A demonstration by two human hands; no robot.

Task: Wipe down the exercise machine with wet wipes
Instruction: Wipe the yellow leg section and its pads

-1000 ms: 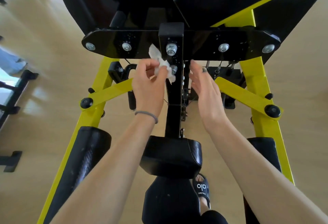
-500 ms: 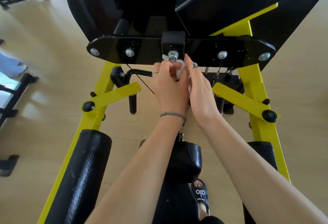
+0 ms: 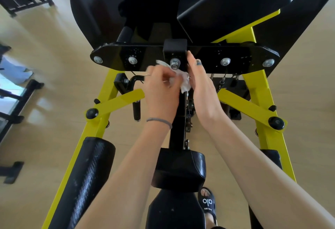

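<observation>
The exercise machine has a yellow frame [image 3: 103,112] and a black cross plate [image 3: 208,62] with silver bolts. A black central post [image 3: 178,112] runs down from the plate. My left hand [image 3: 160,89] grips a crumpled white wet wipe [image 3: 183,79] against the post, just below the middle bolt [image 3: 175,63]. My right hand [image 3: 201,85] lies with straight fingers along the post's right side, fingertips touching the cross plate. Part of the wipe is hidden between the two hands.
Black padded rollers sit at the lower left [image 3: 83,179] and lower right [image 3: 272,158], with a black pad [image 3: 179,169] below the post. A black sandal on a foot [image 3: 207,202] shows on the wooden floor. Other gym equipment stands at the far left [image 3: 12,101].
Both hands rose to the middle bolt and pressed together, then the left hand drew slightly down and left with the wipe. The right hand stays beside the post.
</observation>
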